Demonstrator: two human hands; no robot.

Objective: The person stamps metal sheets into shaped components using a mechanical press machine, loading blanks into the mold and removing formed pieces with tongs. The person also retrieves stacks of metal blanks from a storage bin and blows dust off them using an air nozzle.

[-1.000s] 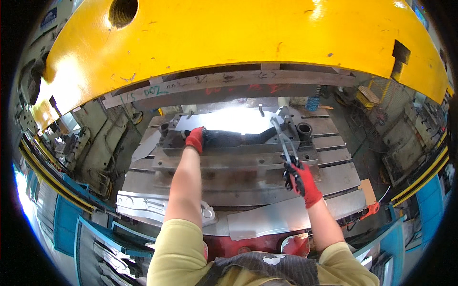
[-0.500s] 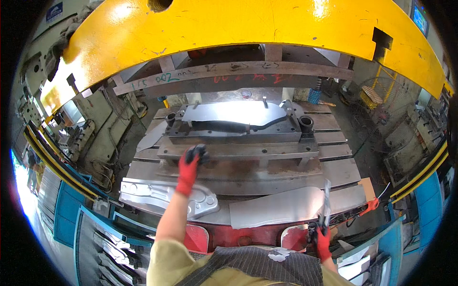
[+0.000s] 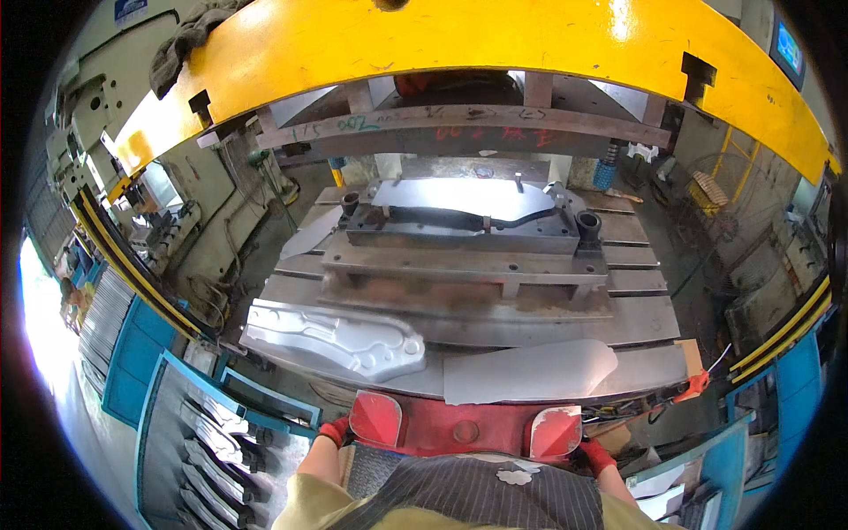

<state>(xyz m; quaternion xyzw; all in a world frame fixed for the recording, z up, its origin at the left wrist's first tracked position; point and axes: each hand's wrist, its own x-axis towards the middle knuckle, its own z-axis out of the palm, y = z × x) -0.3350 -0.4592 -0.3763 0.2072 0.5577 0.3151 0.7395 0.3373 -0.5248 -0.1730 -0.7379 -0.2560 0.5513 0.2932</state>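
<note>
My left hand (image 3: pixel 334 432), in a red glove with dark fingers, is at the left end of a red control stand (image 3: pixel 465 432). Its fingers go out of sight beside the curved left guard (image 3: pixel 376 417). At the opposite end my right hand (image 3: pixel 598 456), also gloved, is close by the right guard (image 3: pixel 556 431), fingers likewise hidden. Beyond the stand, a shaped metal part (image 3: pixel 331 340) lies at the left of the press bed and a flat metal blank (image 3: pixel 530 371) at the right. Another flat sheet (image 3: pixel 468 198) rests on the lower die (image 3: pixel 459 237).
A yellow press ram (image 3: pixel 442 44) hangs over the die with the upper die (image 3: pixel 468 132) beneath it. Blue racks holding metal parts (image 3: pixel 212 468) stand at lower left, with another blue rack (image 3: pixel 742 442) at lower right. A fan (image 3: pixel 715 212) stands far right.
My left hand has come back from above the bed to the stand's left end. The thin strip-like thing upright at my right hand is gone from view, and that hand has lowered beside the right guard.
</note>
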